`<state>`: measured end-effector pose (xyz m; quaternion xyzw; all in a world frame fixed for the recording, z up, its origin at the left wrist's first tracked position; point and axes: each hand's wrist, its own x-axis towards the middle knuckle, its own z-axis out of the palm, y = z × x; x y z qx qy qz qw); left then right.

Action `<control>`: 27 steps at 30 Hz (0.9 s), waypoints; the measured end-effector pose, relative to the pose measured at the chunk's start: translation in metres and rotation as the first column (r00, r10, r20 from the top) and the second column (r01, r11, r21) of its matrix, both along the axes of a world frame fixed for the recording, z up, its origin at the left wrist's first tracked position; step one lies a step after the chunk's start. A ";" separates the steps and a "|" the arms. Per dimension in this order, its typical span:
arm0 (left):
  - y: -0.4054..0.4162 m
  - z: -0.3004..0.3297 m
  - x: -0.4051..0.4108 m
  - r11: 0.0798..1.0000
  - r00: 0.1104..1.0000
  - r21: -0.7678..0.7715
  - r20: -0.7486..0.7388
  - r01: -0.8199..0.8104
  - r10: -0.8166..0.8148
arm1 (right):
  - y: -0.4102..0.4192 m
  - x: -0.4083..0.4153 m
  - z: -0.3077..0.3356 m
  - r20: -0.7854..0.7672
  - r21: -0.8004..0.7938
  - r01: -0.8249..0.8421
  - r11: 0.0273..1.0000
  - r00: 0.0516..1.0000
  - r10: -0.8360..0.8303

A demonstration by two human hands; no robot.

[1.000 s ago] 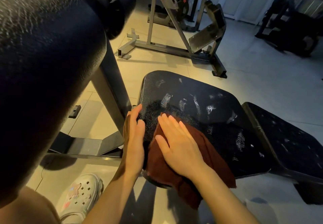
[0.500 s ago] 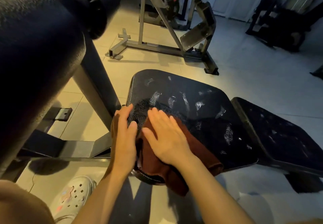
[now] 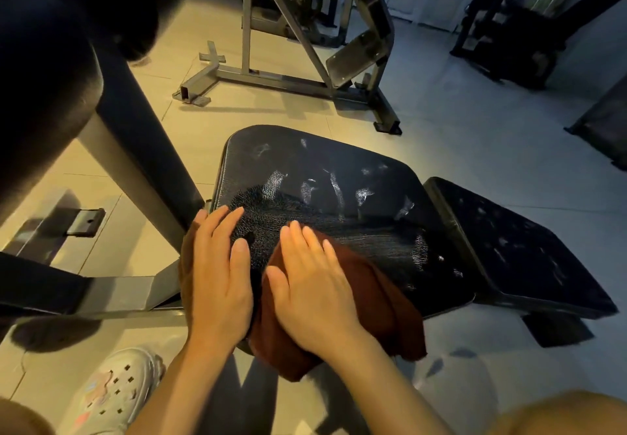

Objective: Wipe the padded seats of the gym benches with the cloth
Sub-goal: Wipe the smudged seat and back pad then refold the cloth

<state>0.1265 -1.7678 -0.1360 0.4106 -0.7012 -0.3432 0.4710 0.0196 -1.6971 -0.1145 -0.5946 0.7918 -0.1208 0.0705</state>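
1. A dark red cloth (image 3: 369, 302) lies on the near end of a black padded seat (image 3: 339, 197), part of it hanging over the near edge.
2. The right hand (image 3: 315, 285) presses flat on the cloth, fingers straight, gripping nothing.
3. The left hand (image 3: 217, 275) rests flat at the seat's near left corner, fingers extended.
4. A second pad (image 3: 515, 244) sits just to the right.

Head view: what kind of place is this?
Most likely a gym. A black padded bench seat with whitish smears sits in front, a grey steel exercise machine frame stands on the tiled floor behind it, and more dark workout machines line the far wall.
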 end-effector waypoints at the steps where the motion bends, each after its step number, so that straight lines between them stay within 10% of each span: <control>1: 0.001 0.001 0.000 1.000 1.000 -0.005 0.013 0.000 0.000 | 0.001 -0.003 0.000 0.006 0.000 -0.029 1.000 1.000 0.029; 12: 0.002 0.005 -0.002 0.988 0.983 -0.145 0.164 -0.057 0.081 | 0.054 -0.164 -0.009 -0.078 0.138 0.549 0.825 0.836 -0.543; 22: 0.015 0.013 -0.007 0.922 0.868 -0.386 0.462 0.009 0.185 | 0.042 -0.037 -0.008 -0.029 0.026 0.107 0.994 0.994 -0.107; 27: 0.036 0.015 -0.019 0.924 0.872 -0.379 0.469 0.059 0.137 | 0.063 -0.076 -0.008 -0.055 0.045 0.259 0.965 0.965 -0.256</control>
